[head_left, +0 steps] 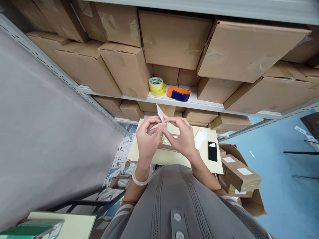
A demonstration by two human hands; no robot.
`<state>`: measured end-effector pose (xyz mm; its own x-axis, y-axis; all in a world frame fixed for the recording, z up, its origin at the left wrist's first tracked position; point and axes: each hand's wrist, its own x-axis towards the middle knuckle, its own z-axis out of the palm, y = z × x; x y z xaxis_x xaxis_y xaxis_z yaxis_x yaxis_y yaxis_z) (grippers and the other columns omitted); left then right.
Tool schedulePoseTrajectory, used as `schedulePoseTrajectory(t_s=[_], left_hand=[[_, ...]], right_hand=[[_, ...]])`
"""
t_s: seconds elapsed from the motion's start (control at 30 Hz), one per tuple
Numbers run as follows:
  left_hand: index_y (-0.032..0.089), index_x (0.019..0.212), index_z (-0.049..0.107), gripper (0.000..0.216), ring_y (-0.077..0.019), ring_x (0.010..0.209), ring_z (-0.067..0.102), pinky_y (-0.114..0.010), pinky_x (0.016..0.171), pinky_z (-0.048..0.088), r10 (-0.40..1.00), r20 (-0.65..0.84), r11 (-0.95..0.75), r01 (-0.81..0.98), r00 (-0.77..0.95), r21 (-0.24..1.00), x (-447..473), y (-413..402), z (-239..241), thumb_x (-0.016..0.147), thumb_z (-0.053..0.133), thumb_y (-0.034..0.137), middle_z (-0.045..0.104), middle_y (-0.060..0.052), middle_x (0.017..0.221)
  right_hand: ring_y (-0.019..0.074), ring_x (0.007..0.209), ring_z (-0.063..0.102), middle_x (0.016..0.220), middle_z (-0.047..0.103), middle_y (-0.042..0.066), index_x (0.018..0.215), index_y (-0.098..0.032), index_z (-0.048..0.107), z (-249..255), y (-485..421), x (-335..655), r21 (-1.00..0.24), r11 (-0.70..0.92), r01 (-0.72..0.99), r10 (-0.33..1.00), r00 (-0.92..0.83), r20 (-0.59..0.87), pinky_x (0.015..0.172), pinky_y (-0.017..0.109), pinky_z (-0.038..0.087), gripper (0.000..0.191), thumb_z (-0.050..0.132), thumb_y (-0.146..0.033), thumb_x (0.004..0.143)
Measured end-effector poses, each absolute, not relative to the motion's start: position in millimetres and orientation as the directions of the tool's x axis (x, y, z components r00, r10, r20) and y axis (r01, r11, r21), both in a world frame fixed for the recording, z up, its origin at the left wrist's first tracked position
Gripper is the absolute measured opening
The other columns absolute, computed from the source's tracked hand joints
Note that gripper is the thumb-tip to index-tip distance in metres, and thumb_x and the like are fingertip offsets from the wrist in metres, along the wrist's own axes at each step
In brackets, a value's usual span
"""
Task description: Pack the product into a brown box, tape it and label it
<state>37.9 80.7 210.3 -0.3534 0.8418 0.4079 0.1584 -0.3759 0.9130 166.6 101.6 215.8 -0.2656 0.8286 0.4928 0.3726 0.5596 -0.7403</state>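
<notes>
Both hands meet above a pale table [134, 149], pinching one small white paper piece [160, 112] that points up and away. My left hand [151, 134] has its thumb and fingers closed on the lower part of the paper. From the other side, my right hand [181, 135] pinches it too, fingertips near the left thumb. Beneath the hands lies a small cardboard box [169, 146] with something shiny and clear in it, mostly hidden by the fingers. White sheets [200, 136] lie right of the right hand.
A black phone [212, 151] lies at the table's right. Shelves ahead hold many cardboard boxes [176, 38], tape rolls [157, 87] and an orange-and-blue tape dispenser [178, 94]. Labelled boxes [240, 172] stand in a carton at right. Paper scraps [122, 156] cover the floor at left.
</notes>
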Motion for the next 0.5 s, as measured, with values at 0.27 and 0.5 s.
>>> schedulePoseTrajectory(t_s=[0.27,0.5], left_hand=[[0.019,0.084,0.068,0.019,-0.0145,0.086,0.066,-0.026,0.078,0.056,0.875,0.349,-0.347,0.069,-0.336,0.935,28.0,85.8,197.8,0.079,0.073,0.037,0.067,-0.003,0.089],[0.02,0.086,0.068,0.015,-0.0144,0.085,0.067,-0.026,0.076,0.056,0.866,0.332,-0.316,0.107,-0.375,0.943,29.1,86.4,194.0,0.08,0.07,0.033,0.069,-0.003,0.09]], right_hand=[[0.0259,0.114,0.063,0.119,0.07,0.001,0.112,-0.034,0.066,223.1,102.7,175.2,-0.824,0.492,0.281,0.86,-0.305,0.409,0.102,0.043,0.046,0.032,0.074,-0.04,0.081],[0.0255,0.115,0.064,0.117,0.071,0.0,0.112,-0.034,0.067,221.2,104.2,175.9,-0.877,0.437,0.198,0.875,-0.32,0.363,0.101,0.04,0.049,0.031,0.072,-0.041,0.083]])
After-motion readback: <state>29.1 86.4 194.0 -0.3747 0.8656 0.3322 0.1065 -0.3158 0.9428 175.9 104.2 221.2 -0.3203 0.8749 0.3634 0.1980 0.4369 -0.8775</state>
